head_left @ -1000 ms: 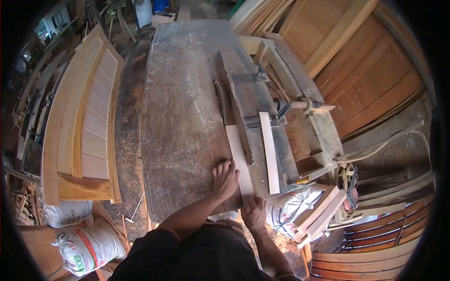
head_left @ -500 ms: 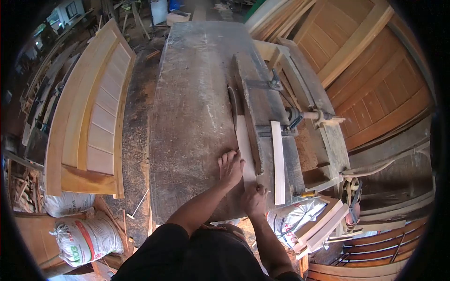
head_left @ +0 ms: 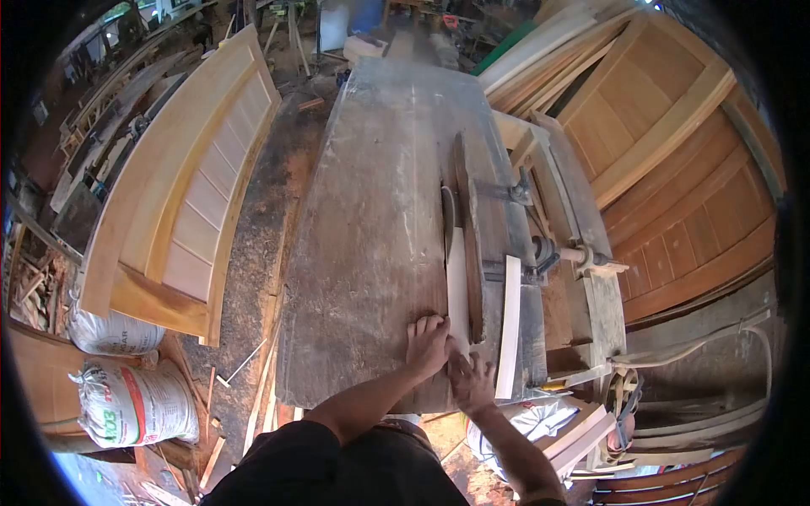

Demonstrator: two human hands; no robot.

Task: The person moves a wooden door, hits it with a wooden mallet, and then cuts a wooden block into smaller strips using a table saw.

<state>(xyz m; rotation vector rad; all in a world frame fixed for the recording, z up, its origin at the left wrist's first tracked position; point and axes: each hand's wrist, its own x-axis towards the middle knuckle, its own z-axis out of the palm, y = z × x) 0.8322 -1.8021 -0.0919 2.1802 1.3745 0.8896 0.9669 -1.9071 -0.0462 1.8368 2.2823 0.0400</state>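
A pale wooden strip lies lengthwise on the saw table, between the round saw blade and the dark wooden fence. Its far end reaches beside the blade. My left hand rests on the table with curled fingers pressed to the strip's left edge. Close by on the right, my right hand grips the strip's near end, fingers bent over it and partly hiding it. To the right of the fence lies a second pale strip, untouched.
Clamps hold the fence on the right. A panelled door leans at the left, above filled sacks. More doors and boards stand at the right. Several cut pieces lie near the table's front right corner.
The camera view has shifted, so the table appears lower and further right. The strip has slid a little forward along the blade. My right hand has come closer to my left.
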